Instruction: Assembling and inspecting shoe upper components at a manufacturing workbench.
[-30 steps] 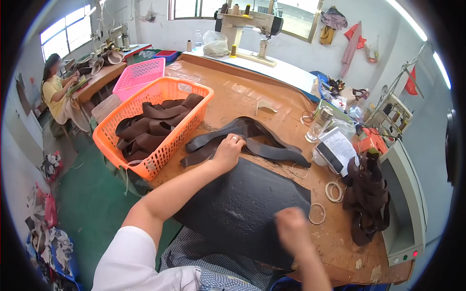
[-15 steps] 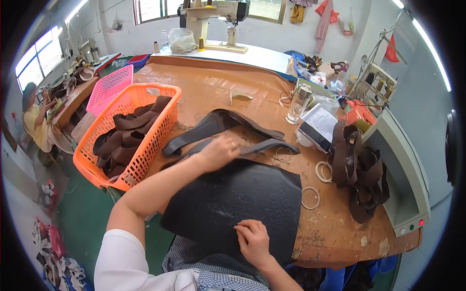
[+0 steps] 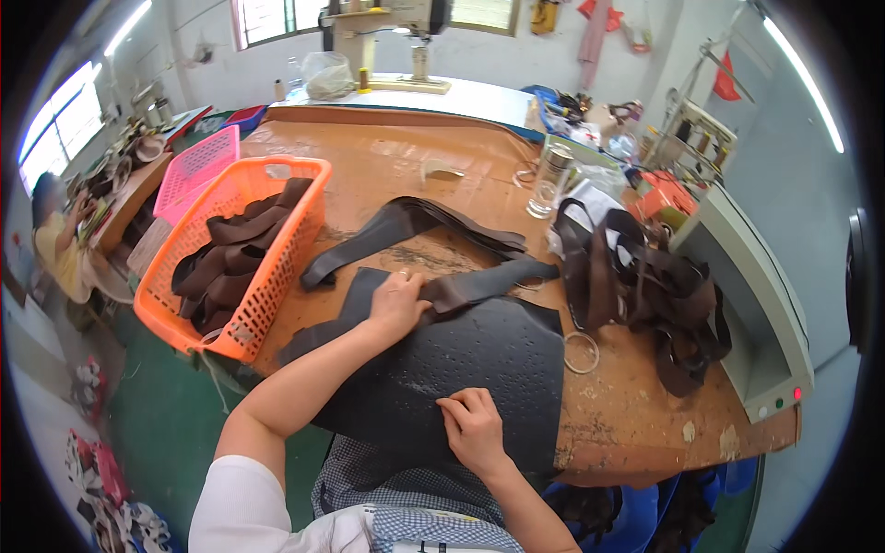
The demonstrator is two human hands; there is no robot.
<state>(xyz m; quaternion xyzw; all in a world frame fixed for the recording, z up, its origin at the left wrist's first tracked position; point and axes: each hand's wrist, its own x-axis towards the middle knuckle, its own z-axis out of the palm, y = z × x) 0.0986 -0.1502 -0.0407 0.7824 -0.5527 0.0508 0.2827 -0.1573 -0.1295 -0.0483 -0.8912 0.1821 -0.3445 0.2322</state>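
My left hand (image 3: 398, 304) is closed on the near end of a dark strip (image 3: 489, 286), which reaches right across the top of a black board (image 3: 507, 369). Pitted with small marks, the board rests at the table's near edge, over my lap. Above its lower middle is my right hand (image 3: 474, 424), fingers curled and thumb against the index finger; whether anything sits in that pinch cannot be made out. A bent stack of dark strips (image 3: 419, 217) lies just beyond the left hand. On the right sprawls a tangled pile of brown strips (image 3: 645, 286).
An orange basket (image 3: 318, 198) of brown strips stands left, a pink basket (image 3: 194, 170) behind it. A glass bottle (image 3: 550, 180), a pale ring (image 3: 582, 353) and a grey hooded machine (image 3: 737, 276) are on the right. A sewing machine (image 3: 419, 64) stands at the back; a person (image 3: 57, 235) sits far left.
My left hand has drawn a strip nearer, onto the board. The brown pile on the right now spreads further left, over the white papers and some rings. The view has shifted slightly.
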